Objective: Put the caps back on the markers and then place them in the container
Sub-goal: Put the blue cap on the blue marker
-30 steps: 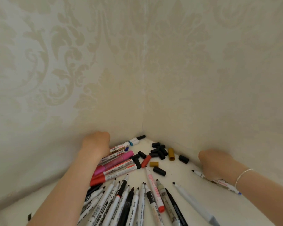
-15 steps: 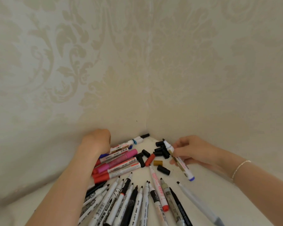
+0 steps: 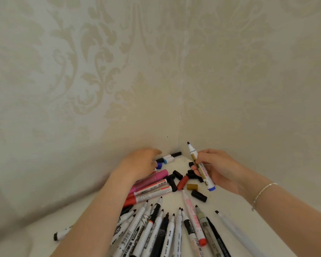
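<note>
My right hand [image 3: 218, 168] grips an uncapped white marker [image 3: 204, 175] with a blue end, its dark tip pointing up and away. My left hand [image 3: 140, 164] rests over the far ends of the pink marker [image 3: 154, 178] and red-ended markers [image 3: 150, 193] by the left wall; whether it holds anything is hidden. Loose caps lie in the corner: several black caps [image 3: 193, 175], a red cap [image 3: 182, 182], a gold cap [image 3: 191, 186] and a black cap [image 3: 198, 195]. Several uncapped markers [image 3: 167, 230] fan out across the near surface. No container is in view.
Two patterned walls meet at a corner [image 3: 180, 141] just behind the caps. A capped blue and white marker [image 3: 168, 158] lies against the left wall. One stray marker [image 3: 60, 235] lies at the near left. A pale grey marker [image 3: 235, 232] lies at the near right.
My right hand picked the blue-ended marker up from the surface at the right, carried it left over the caps and raised it tip-up. My left hand stayed on the markers by the wall.
</note>
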### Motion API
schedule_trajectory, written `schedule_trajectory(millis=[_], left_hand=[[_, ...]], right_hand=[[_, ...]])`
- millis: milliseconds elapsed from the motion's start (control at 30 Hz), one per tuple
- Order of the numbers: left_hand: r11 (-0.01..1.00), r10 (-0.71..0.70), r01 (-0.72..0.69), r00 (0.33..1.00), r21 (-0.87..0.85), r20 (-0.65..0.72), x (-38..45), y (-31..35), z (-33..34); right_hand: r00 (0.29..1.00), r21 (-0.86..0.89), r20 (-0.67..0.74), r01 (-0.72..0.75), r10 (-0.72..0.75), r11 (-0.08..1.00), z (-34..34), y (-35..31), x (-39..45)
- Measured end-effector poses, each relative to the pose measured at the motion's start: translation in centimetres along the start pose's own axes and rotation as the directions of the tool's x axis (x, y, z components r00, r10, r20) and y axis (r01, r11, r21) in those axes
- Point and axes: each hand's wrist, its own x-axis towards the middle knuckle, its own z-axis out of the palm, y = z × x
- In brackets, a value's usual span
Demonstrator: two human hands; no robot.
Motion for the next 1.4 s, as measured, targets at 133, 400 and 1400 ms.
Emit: schedule_trajectory(millis=[133,400,1400], left_hand=[[0.996,-0.042,0.035,0.996,0.085,0.074,0.4,-0.8,1.3],[0.992,0.022,-0.025,0.999,0.125,0.026,1.0,0.2,2.1],[-0.201,-0.121,0.035,0.991,-0.979,0.060,-0.4,4.2,-2.1]], right_hand=[[1.000,0.020,-0.001,0.000,0.000,1.000,-0.4,-0.1,0.5],[1.000,0.018,0.014,-0.004,0.004,1.000,-1.1,0.2,1.0],[0.985,-0.253,0.059,0.173,-0.163,0.952,1.1,-1.0,-2.3]])
